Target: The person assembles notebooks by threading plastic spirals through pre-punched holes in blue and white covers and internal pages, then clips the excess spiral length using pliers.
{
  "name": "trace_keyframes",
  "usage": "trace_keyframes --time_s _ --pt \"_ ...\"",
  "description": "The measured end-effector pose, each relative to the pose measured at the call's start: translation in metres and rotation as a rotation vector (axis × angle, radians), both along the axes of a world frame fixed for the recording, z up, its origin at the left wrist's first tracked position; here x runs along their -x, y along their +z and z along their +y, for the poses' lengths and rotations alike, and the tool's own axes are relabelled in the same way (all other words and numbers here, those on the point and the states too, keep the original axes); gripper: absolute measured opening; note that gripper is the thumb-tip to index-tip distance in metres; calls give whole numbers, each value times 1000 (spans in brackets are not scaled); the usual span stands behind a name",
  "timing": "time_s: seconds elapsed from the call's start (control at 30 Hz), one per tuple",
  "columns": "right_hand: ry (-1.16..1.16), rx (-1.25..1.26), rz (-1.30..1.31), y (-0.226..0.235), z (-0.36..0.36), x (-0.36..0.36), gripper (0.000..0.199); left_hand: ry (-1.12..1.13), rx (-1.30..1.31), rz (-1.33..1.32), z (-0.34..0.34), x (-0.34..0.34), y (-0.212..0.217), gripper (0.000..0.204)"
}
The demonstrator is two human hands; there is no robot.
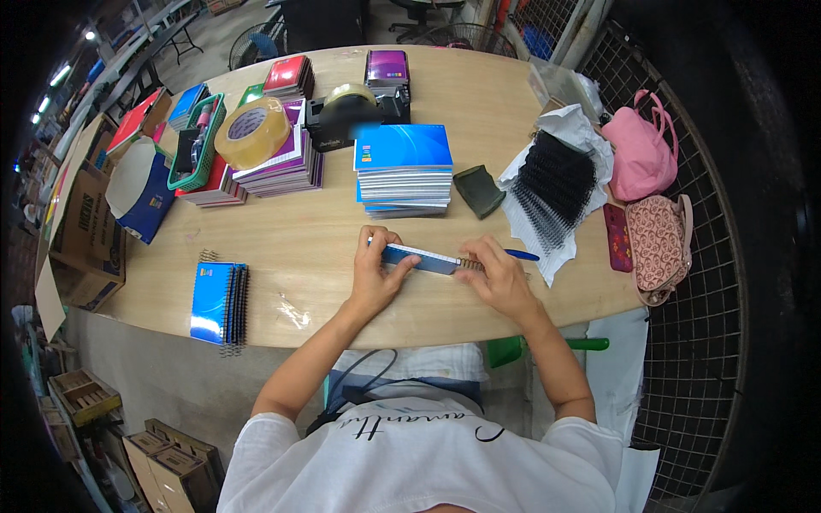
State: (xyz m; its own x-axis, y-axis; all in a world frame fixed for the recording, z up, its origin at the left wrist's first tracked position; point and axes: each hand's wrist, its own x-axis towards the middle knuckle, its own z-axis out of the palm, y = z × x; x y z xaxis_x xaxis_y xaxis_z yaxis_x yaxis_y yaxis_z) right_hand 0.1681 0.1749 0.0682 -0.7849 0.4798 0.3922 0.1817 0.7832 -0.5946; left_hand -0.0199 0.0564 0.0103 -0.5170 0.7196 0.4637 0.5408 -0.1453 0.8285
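Near the front of the table, my left hand is closed around one end of a small blue notebook, tilted so its page edge shows. At the notebook's other end, a dark spiral binding coil sticks out, pinched in the fingers of my right hand. How far the coil runs along the pages is hard to make out. Just beyond my hands stands a stack of blue notebooks without visible coils. To the left lie several blue notebooks with coils. A blue pen rests beside my right hand.
Black coils lie on white paper at right, near a dark green block, pink bag, patterned pouch and phone. Behind are a tape dispenser, tape roll, green basket and cardboard box.
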Motion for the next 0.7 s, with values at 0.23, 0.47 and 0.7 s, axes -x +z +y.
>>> trace_keyframes --time_s 0.23,0.47,0.7 --pt "-8 -121 -122 5 -4 5 18 -13 25 29 -1 -1 -1 35" --pt "97 -91 -164 2 2 5 28 -27 12 9 1 0 0 35" --pt "20 -630 -618 24 124 36 68 -68 -21 52 -2 2 1 42"
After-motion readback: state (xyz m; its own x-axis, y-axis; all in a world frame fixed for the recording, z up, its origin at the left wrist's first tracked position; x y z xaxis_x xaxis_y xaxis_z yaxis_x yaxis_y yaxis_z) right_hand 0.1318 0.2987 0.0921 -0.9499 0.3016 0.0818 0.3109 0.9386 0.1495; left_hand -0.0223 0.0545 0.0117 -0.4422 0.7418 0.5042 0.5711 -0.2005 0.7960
